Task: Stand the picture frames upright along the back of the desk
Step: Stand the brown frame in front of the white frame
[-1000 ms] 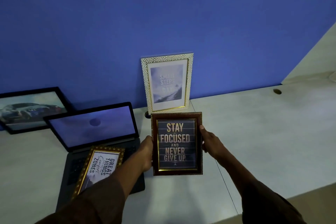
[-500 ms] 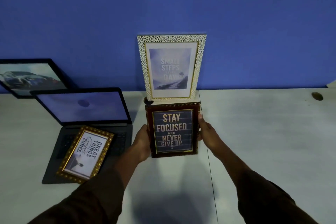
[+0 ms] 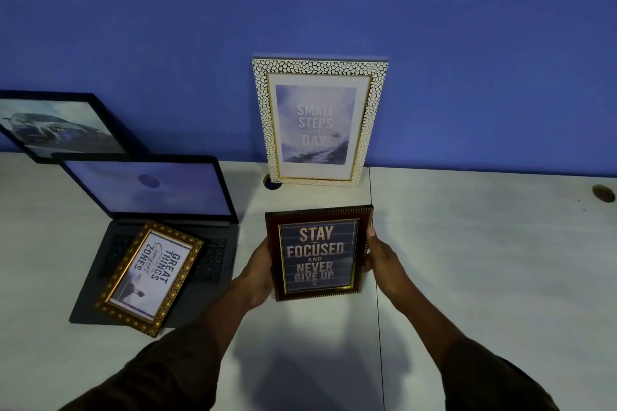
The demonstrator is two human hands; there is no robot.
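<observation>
A dark brown frame [image 3: 319, 253] reading "Stay focused and never give up" is held upright over the white desk [image 3: 484, 260]. My left hand [image 3: 258, 272] grips its left edge and my right hand [image 3: 380, 259] grips its right edge. Behind it a white pebble-patterned frame [image 3: 319, 122] stands upright against the blue wall. A gold frame [image 3: 152, 277] lies flat on the laptop's keyboard. At the far left a black frame [image 3: 56, 127] with a car picture leans against the wall.
An open dark laptop [image 3: 150, 190] sits left of centre. A cable hole [image 3: 272, 182] is beside the white frame's lower left corner, and another hole [image 3: 602, 193] is at the far right. A seam [image 3: 379, 327] runs down the desk.
The view has swung to face the wall squarely. The brown frame stays in both hands, a little further in front of the white frame than half a second ago.
</observation>
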